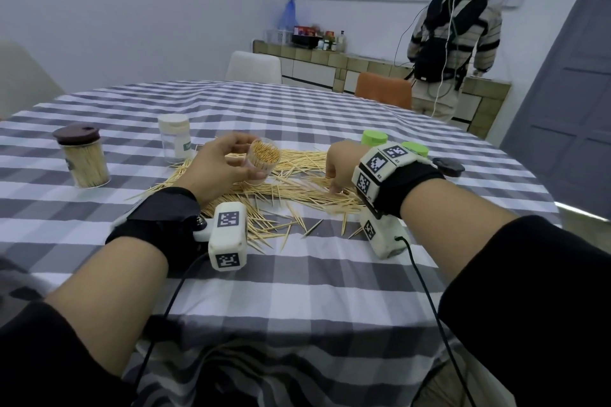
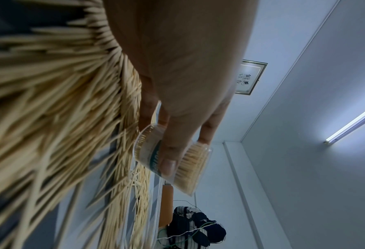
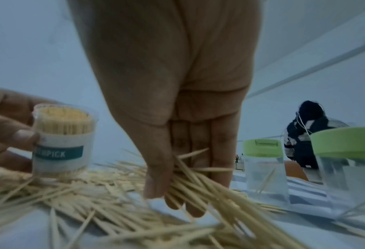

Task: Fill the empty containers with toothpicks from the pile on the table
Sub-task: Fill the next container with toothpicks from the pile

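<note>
Right hand [image 3: 177,118] toothpicks [image 3: 198,178] slanting toward table.

"…HPICK" in white on the teal label band of the clear container [image 3: 64,139].

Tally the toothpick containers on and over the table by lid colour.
Brown lid: 1
White lid: 1
Green lid: 2
No lid, in the left hand's grip: 1
Total: 5
</note>
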